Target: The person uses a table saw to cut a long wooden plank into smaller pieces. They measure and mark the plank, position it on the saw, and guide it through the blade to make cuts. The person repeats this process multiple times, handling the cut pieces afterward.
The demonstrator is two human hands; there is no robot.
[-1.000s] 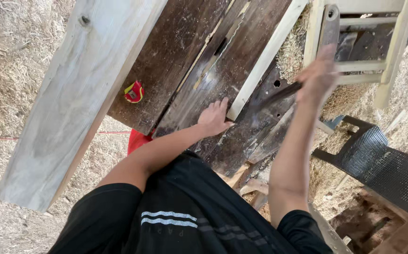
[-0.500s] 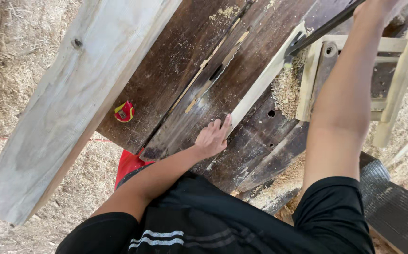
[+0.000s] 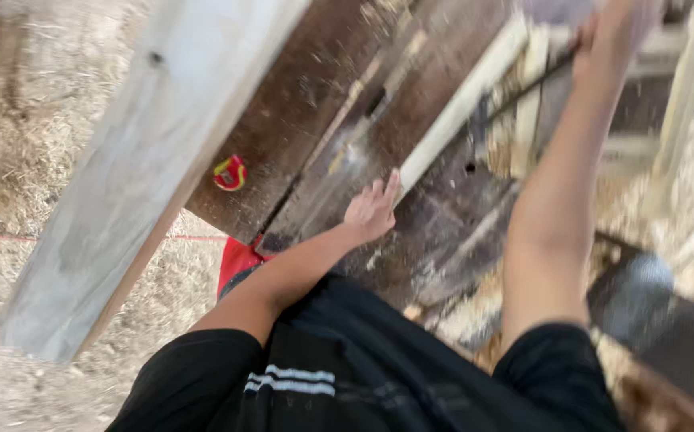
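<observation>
My left hand [image 3: 371, 210] rests flat, fingers spread, on a dark worn wooden workbench [image 3: 307, 120], touching the near end of a pale wooden strip [image 3: 463, 100] that lies diagonally on it. My right hand [image 3: 615, 32] is raised at the top right and is closed around a thin dark tool [image 3: 527, 84] that slants down to the left. The picture is motion-blurred, so the tool's kind is unclear.
A wide pale plank [image 3: 147, 152] leans diagonally at the left. A small red and yellow object [image 3: 230, 173] lies on the bench. A pale wooden frame [image 3: 683, 104] stands at the right. Sawdust covers the ground [image 3: 11, 184]. A red thing [image 3: 237, 262] shows under the bench.
My right hand has risen with the dark tool toward the top right. My left hand stays on the bench. The camera has shifted and the view has blurred.
</observation>
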